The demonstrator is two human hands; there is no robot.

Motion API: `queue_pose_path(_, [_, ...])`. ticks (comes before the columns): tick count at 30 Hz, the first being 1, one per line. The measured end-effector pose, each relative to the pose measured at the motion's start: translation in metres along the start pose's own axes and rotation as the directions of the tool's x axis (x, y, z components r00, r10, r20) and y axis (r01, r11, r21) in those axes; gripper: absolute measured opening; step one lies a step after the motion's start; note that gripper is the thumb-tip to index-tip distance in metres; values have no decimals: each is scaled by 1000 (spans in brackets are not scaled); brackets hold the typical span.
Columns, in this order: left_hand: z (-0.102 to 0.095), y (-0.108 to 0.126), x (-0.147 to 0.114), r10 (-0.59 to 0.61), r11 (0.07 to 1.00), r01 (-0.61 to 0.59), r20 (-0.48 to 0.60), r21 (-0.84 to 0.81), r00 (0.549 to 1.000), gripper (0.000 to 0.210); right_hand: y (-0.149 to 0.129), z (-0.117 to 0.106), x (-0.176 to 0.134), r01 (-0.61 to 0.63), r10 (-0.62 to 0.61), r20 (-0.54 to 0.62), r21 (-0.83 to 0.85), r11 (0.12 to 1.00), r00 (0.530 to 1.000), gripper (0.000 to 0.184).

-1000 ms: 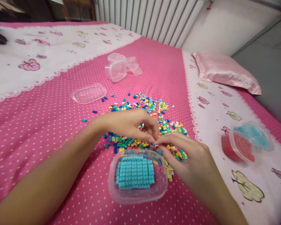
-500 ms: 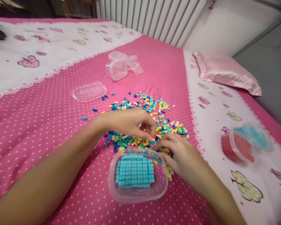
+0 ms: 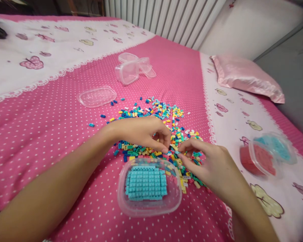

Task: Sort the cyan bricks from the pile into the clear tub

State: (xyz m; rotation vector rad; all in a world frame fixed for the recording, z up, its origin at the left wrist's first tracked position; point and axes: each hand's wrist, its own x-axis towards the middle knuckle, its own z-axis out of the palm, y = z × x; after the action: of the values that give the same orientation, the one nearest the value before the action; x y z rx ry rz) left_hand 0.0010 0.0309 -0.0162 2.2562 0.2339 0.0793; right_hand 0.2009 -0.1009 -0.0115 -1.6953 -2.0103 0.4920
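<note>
Over a spread pile of small coloured toy bricks (image 3: 164,109), my left hand (image 3: 148,132) is closed, thumb and fingertips together. Whatever it may pinch is too small to make out. My right hand (image 3: 207,158) comes in from the right, thumb and forefinger pinched on a small light blue brick (image 3: 177,152), close to the left fingertips. Just in front of both hands stands a clear plastic tub (image 3: 150,211), with a block of joined turquoise bricks (image 3: 145,183) inside it. Part of the pile lies hidden beneath my hands.
A clear lid (image 3: 97,96) lies left of the pile. Farther back are more clear containers (image 3: 128,72). At right, a tub of red pieces (image 3: 262,159) stands beside one of blue pieces (image 3: 277,146). A pink pillow (image 3: 247,77) lies on the bed (image 3: 53,134), near a white radiator (image 3: 156,20).
My right hand has shifted right and turned, and a light blue brick now shows at its fingertips. My left hand has barely moved. The whole view has shifted slightly.
</note>
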Motion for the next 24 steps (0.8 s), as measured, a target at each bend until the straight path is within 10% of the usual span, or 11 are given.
queue_pose_path(24, [-5,-4,-7,7,995,6,132,-104,991,19,-28,15,-29,248,-275,-97,-223,943,957,10])
